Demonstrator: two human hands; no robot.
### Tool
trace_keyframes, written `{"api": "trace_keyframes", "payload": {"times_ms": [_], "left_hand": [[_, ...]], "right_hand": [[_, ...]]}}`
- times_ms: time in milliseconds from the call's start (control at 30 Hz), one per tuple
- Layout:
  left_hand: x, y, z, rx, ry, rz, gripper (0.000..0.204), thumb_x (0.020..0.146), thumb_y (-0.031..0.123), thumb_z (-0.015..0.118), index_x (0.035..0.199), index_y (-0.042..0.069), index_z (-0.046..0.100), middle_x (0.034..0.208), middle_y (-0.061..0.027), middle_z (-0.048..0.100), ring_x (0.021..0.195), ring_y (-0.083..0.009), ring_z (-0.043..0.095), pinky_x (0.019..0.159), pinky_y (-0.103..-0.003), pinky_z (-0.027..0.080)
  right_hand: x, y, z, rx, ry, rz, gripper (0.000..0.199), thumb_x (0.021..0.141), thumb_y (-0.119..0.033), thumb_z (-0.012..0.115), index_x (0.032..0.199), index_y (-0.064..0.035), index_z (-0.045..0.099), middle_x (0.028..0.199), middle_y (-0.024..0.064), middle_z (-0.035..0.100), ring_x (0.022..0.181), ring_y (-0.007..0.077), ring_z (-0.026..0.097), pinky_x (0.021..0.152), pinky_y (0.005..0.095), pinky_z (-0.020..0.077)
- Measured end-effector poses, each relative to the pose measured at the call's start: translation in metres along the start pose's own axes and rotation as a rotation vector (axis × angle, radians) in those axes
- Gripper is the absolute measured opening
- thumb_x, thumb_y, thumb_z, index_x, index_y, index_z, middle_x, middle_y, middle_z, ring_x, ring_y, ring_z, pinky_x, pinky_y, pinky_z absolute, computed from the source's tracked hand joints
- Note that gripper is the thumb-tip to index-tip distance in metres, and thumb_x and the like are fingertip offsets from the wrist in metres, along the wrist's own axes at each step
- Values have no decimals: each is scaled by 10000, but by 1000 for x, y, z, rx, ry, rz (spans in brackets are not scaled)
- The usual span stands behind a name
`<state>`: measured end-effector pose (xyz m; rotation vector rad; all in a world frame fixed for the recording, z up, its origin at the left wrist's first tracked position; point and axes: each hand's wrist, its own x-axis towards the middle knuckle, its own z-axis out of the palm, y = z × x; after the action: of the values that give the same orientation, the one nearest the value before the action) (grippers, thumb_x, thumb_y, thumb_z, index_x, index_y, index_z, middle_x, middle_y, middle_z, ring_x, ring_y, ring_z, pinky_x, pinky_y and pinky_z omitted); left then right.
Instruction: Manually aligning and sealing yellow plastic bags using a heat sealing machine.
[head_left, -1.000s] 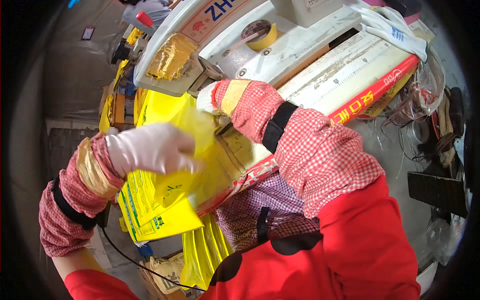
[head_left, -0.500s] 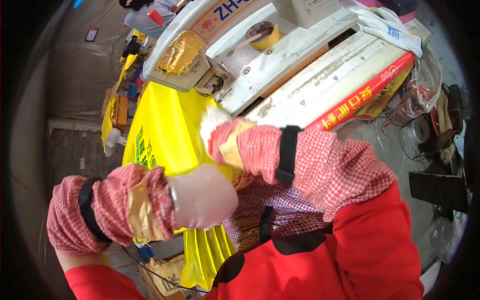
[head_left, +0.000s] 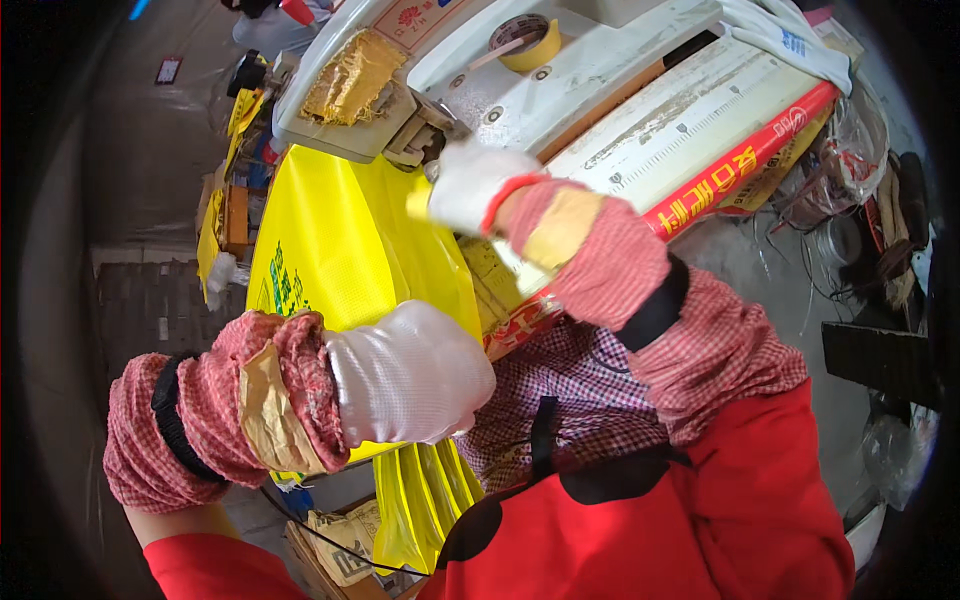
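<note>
A bright yellow bag [head_left: 345, 235] with green print lies under the head of a sewing machine [head_left: 420, 140]. My left hand [head_left: 415, 372], in a white glove, is closed at the bag's near edge, its fingers curled under and partly hidden. Beside the needle area, my right hand [head_left: 480, 185], also gloved in white, is at the bag's upper right side. Motion smears its fingers, and a yellow bit shows at their tips. Both forearms wear red checked sleeves with black bands and tan tape patches.
A roll of yellow tape [head_left: 528, 45] sits on the machine bed. A white ledge [head_left: 660, 125] with a red printed strip runs to the right, a white glove [head_left: 790, 45] at its far end. Folded yellow bags [head_left: 425, 510] hang below my left hand. Clear plastic and wires lie at right.
My right hand has moved up and to the right, toward the machine's needle area. My left hand has shifted slightly right. The view has also moved a little.
</note>
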<state>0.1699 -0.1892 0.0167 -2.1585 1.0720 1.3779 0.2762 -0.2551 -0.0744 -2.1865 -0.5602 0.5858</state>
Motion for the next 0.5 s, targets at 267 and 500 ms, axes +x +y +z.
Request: {"api": "trace_keyframes", "payload": {"times_ms": [267, 500], "left_hand": [[3, 2, -17, 99, -160, -47, 305, 739, 374, 606, 686, 80, 663, 639, -118, 606, 641, -329, 601, 596, -410, 481], [-30, -39, -52, 203, -245, -421, 312, 704, 388, 652, 707, 78, 674, 648, -119, 612, 647, -313, 608, 617, -391, 487]], "right_hand": [[30, 29, 131, -168, 137, -764, 265, 749, -233, 594, 928, -50, 665, 977, 171, 646, 898, 251, 629, 786, 371, 485], [-12, 38, 83, 130, -46, -800, 233, 760, -244, 594, 870, -55, 675, 897, 170, 656, 814, 266, 637, 742, 400, 493]]}}
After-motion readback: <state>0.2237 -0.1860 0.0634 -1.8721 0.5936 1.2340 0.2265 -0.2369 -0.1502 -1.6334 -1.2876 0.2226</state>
